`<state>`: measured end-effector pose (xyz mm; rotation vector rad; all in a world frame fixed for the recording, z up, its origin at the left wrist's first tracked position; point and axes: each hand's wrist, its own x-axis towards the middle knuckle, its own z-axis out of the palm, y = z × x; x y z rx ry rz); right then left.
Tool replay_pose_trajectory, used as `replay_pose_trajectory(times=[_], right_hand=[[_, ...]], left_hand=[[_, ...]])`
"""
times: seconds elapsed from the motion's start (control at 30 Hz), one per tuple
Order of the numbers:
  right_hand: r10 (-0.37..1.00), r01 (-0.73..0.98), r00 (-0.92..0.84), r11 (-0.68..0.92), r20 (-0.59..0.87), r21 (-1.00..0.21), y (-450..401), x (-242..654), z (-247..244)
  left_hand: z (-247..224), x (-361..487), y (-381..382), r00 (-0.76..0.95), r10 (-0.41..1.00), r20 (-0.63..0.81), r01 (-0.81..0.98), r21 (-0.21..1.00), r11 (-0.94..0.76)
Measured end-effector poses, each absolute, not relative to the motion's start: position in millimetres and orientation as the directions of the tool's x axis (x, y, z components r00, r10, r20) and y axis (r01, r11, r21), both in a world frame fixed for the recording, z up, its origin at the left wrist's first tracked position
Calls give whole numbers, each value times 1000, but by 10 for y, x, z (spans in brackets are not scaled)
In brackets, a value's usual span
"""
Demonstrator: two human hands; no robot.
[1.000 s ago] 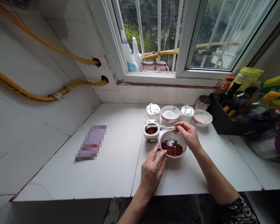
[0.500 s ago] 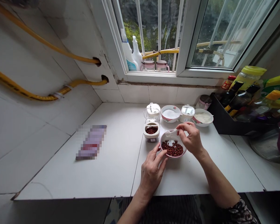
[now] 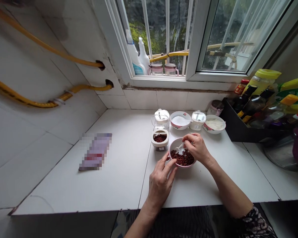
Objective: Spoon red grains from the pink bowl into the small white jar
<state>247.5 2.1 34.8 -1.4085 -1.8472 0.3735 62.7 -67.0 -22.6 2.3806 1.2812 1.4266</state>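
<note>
A white bowl (image 3: 173, 144) with a pink rim stands on the counter, with dark red peppercorns (image 3: 185, 159) in it. My left hand (image 3: 161, 178) grips the bowl's left and near rim, fingers curved against its side. Pinched in my right hand (image 3: 195, 145) is a small white spoon (image 3: 178, 148), its tip inside the bowl near the peppercorns. Just left of the bowl sits an open spice jar (image 3: 160, 145) holding similar dark red pieces.
Behind are a clear-lidded jar (image 3: 162, 116), a bowl of white grains (image 3: 180, 127), another white jar (image 3: 197, 125) and a bowl of pale flakes (image 3: 214, 130). A black box of bottles (image 3: 234, 127) stands right. A blurred purple packet (image 3: 96, 152) lies left.
My right hand has moved left and slightly down over the bowl, and the spoon's tip now points down into it. My left hand stays on the rim.
</note>
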Motion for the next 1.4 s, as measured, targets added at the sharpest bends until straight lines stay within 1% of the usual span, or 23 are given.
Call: replay_pose_trajectory(times=[0.07,0.17,0.27,0.37,0.53,0.63,0.73,0.83,0.9,0.93,0.97,1.03,1.1,1.13,1.2,1.3,1.33,1.4], right_hand=[[936,628,-50,300,347,-718,29,2505,380],[976,476,9,186,216,-860,34,2531,415],[993,327,38,94,112,-940,43,2535,425],[996,232,39,66,77,-971,57,2535,424],[995,134,53,77,85,-988,75,2554,431],[992,101,66,100,107,-990,80,2549,446],[983,93,84,158,166,-983,71,2481,459],[959,131,99,251,264,-959,37,2344,463],[927,227,90,338,365,-913,7,2245,458],[899,304,62,397,433,-866,-7,2202,454],[861,391,10,464,508,-795,-18,2167,451],[762,546,-145,593,631,-591,-35,2126,450],[677,624,-281,667,680,-407,-47,2130,466],[654,638,-312,682,690,-358,-54,2149,483],[639,647,-293,680,711,-344,-67,2219,526],[667,664,-155,617,729,-422,-73,2390,575],[689,682,-116,578,715,-447,-66,2454,576],[756,739,-98,491,647,-462,-41,2565,551]], left_hand=[[-230,630,-666,214,685,697,614,449,-649],[-233,632,-664,215,687,694,614,451,-648],[-234,630,-668,212,691,691,610,459,-646],[-233,627,-672,209,691,692,608,461,-646],[-225,624,-673,217,693,688,610,459,-646],[-225,622,-670,218,690,690,610,456,-649],[-230,621,-666,221,690,690,611,453,-649],[-236,623,-666,219,695,685,611,459,-645],[-241,623,-668,212,698,684,611,464,-641],[-244,623,-669,209,699,684,610,467,-640],[-246,622,-669,208,699,684,608,469,-640],[-249,620,-669,212,699,683,604,471,-643],[-249,617,-669,218,698,682,603,469,-646],[-248,617,-670,219,700,680,604,469,-645],[-244,617,-671,220,702,677,606,469,-642],[-239,621,-674,214,701,680,609,469,-640],[-239,622,-675,213,699,682,609,466,-641],[-239,621,-673,214,698,684,610,464,-642]])
